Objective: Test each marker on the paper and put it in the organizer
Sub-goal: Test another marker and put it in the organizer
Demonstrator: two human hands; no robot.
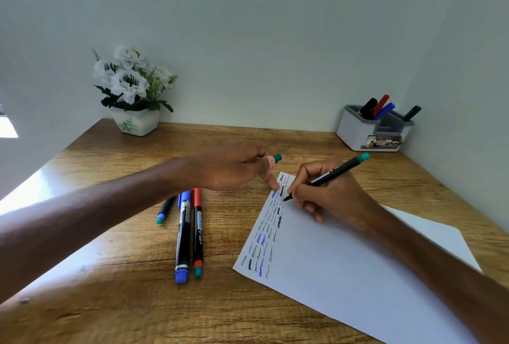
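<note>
Wooden surface [110, 302] carries a white paper [344, 261] lying at an angle on its right half, with rows of blue and black squiggles down the sheet's left edge. The right hand [330, 195] rests on the paper, its fingers clamped round a black marker [333, 172] in a writing grip. The tip touches the sheet near its far left corner, and the teal end points up and to the right. The left hand [234, 167] reaches across from the left. Its thumb and curled fingers pinch a teal-tipped cap [276, 158], while its forefinger is stretched down onto the paper's far corner, just beside the marker tip. Left of the sheet lie 3 loose markers: a short dark one [165, 208], a thick blue-capped one [183, 236] and a thin red-capped one [197, 230]. The last 2 lie side by side. A grey-and-white organizer [355, 134] stands in the far right corner with 4 markers leaning in its compartments. A pot of white flowers [136, 120] stands at the far left, against the wall.
</note>
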